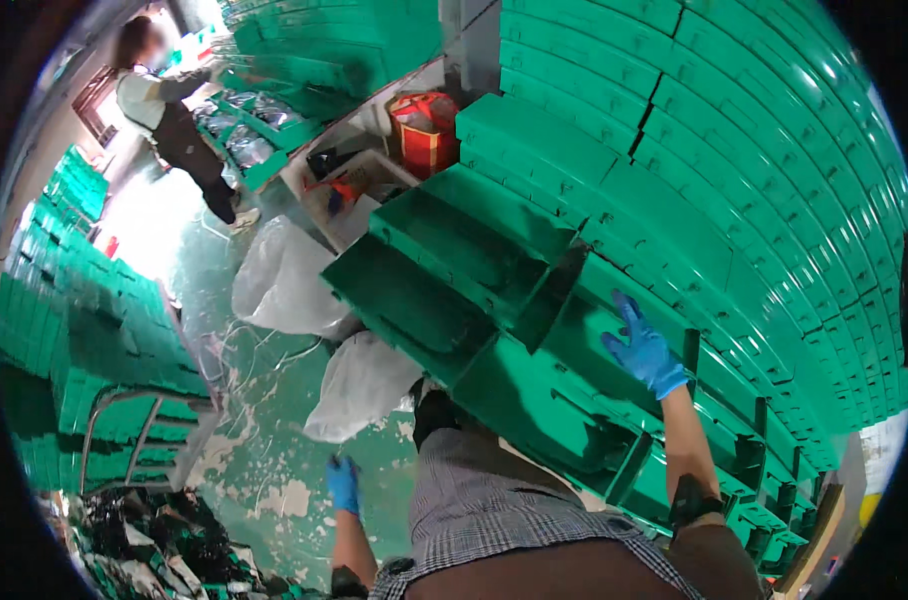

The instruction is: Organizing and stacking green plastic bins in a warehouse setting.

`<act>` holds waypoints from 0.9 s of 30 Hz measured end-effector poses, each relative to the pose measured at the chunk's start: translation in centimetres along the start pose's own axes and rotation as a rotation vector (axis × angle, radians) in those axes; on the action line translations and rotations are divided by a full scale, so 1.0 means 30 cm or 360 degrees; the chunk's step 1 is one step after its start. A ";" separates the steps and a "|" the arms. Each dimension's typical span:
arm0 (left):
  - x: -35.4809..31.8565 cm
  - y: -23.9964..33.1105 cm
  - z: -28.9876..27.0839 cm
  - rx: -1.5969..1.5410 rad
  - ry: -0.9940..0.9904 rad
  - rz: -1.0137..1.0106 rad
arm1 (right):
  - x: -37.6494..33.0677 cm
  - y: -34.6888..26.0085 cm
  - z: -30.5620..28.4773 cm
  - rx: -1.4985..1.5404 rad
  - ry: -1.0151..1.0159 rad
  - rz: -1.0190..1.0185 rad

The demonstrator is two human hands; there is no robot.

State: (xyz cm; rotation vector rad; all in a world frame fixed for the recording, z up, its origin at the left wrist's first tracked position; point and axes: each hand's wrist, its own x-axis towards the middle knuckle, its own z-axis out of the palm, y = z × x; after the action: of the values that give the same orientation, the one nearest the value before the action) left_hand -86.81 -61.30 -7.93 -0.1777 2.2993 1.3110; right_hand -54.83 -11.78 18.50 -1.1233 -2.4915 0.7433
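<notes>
My right hand point(646, 352), in a blue glove, is stretched out with its fingers apart over a row of open green metal boxes point(584, 412) on my right. No object shows in it; whether it touches a box edge I cannot tell. Down at my left side, above the floor, hangs my left hand point(344, 487), also gloved in blue. Its fingers look curled, with a small dark bit at their tips that is too small to name. More open green boxes point(414, 300) with dark insides lie in front of me.
Closed green boxes point(734, 160) form a tall wall on the right. White plastic bags point(292, 280) lie on the floor beside a white crate point(309, 190) and a red bag point(424, 135). At left stand a metal-railed cart point(144, 440) and stacked green boxes. Another person point(179, 125) stands far left.
</notes>
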 end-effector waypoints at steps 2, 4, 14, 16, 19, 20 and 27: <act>0.263 0.282 0.071 -0.0032 0.0049 0.0288 | 0.111 -0.081 0.084 0.0074 0.0072 -0.0108; 0.470 0.571 0.191 -0.0402 0.0007 0.0399 | 0.254 -0.134 0.156 -0.0173 0.0096 -0.0234; 1.198 1.318 0.781 0.0023 -0.0501 0.0644 | 0.757 -0.201 0.601 -0.0269 -0.0563 0.0158; 1.343 1.300 0.902 0.0365 -0.0638 0.0812 | 0.745 -0.188 0.675 -0.0519 -0.0464 -0.0007; 1.524 1.191 1.129 0.0168 -0.1062 0.0197 | 0.741 -0.125 0.700 -0.0027 -0.0624 0.0467; 1.564 1.144 1.203 -0.0011 -0.1214 -0.0167 | 0.741 -0.122 0.702 -0.0006 -0.0627 0.0483; 1.791 0.908 1.510 -0.0342 -0.1123 0.0317 | 0.811 -0.213 0.668 -0.0013 -0.0651 0.0572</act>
State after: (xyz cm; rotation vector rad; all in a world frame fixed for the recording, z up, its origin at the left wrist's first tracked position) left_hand -127.47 -2.25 -31.19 0.3960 1.6071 1.4251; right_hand -83.82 -3.44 7.33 -1.5846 -2.6396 1.1640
